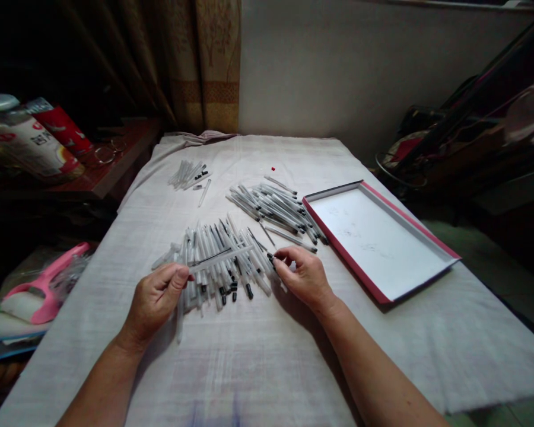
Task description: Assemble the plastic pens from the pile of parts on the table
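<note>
Over a heap of clear pen parts, my left hand (158,299) is closed, thumb against fingers, on a clear pen barrel (234,256). A thin dark refill (211,257) runs along that barrel; whether it lies inside cannot be made out. My right hand (305,279) pinches a small black pen cap (270,257) at the heap's right edge. A dark line slopes up from this cap; I cannot tell if it is joined. Below the hands' line, the heap (211,279) mixes barrels, refills and several loose black caps.
Pens with black ends form a pile (276,207) beside a red-rimmed white box lid (378,237). More barrels (187,174) lie at the back left, and a red cap (273,169) at the back. Left of the table are a jar (31,142) and a pink-handled object (48,284).
</note>
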The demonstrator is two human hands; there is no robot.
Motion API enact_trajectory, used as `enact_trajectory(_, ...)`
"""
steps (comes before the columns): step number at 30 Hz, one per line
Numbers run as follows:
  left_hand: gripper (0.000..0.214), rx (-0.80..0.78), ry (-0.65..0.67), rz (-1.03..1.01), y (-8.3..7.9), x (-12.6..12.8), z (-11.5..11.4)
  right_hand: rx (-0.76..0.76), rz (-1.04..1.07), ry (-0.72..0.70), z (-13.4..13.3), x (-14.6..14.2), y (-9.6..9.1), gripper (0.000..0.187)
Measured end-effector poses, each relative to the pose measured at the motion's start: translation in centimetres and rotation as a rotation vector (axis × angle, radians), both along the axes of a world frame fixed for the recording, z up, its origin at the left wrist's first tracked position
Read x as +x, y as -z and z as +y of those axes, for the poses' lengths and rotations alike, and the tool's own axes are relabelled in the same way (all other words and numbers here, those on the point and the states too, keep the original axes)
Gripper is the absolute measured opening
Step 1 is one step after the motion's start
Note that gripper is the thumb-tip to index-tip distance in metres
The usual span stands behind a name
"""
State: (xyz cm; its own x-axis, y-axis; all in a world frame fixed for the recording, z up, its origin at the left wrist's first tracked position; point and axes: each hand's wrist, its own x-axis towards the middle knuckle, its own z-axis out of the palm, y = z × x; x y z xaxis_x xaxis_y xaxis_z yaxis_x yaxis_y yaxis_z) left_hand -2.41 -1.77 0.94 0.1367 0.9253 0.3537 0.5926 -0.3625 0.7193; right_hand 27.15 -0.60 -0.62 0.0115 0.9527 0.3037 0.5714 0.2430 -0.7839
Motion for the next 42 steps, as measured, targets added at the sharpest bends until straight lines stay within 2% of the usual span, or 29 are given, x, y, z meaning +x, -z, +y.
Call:
enact_trajectory(3,0.036,0.001,0.064,0.042,-0.2,0.4,-0.1,-0.048,0.095,-0.048,-0.2,0.0,-0.7,0.017)
enact_trajectory(6,0.034,0.021,0.115,0.095,-0.2,0.8,-0.3,-0.22,0.29,-0.164,-0.3,-0.3,-1.0,0.03)
enact_trajectory(9,0.028,0.054,0.161,0.138,0.0,1.1,-0.4,-0.387,0.402,-0.267,-0.5,-0.8,-1.1,0.034)
enact_trajectory(12,0.023,0.085,0.204,0.162,0.4,1.2,-0.4,-0.509,0.411,-0.359,-0.7,-1.2,-1.2,0.033)
enact_trajectory(15,0.02,0.103,0.222,0.177,0.4,1.1,-0.3,-0.56,0.336,-0.459,-0.8,-1.2,-1.3,0.033)
enact_trajectory(17,0.02,0.116,0.24,0.195,0.2,1.1,-0.3,-0.524,0.265,-0.515,-0.8,-1.0,-1.5,0.032)
enact_trajectory(19,0.023,0.12,0.265,0.22,-0.2,1.1,-0.3,-0.426,0.192,-0.54,-0.7,-0.7,-1.7,0.031)
enact_trajectory(24,0.038,0.025,0.254,0.173,-1.0,1.5,-0.5,-0.015,-0.04,-0.53,-0.6,-0.6,-2.3,0.028)
enact_trajectory(28,0.05,-0.184,0.189,0.029,-1.0,1.2,-0.5,0.305,-0.202,-0.503,-1.0,-1.5,-2.8,0.026)
enact_trajectory(31,0.053,-0.369,0.055,-0.173,-0.8,0.1,0.1,0.473,-0.322,-0.435,-1.3,-1.2,-3.2,0.023)
enact_trajectory(33,0.056,-0.406,-0.145,-0.379,-0.7,-0.9,0.8,0.552,-0.365,-0.319,-1.1,-0.5,-3.4,0.021)
enact_trajectory(35,0.056,-0.371,-0.269,-0.509,-0.4,-1.8,1.4,0.574,-0.338,-0.181,-0.7,0.2,-3.2,0.019)
enact_trajectory(37,0.048,-0.299,-0.378,-0.483,0.1,-2.3,1.9,0.53,-0.287,-0.109,-0.1,0.4,-2.4,0.018)
enact_trajectory(42,0.03,0.0,-0.569,0.047,1.5,-3.3,2.6,0.356,-0.332,0.039,0.8,-0.2,0.7,0.022)
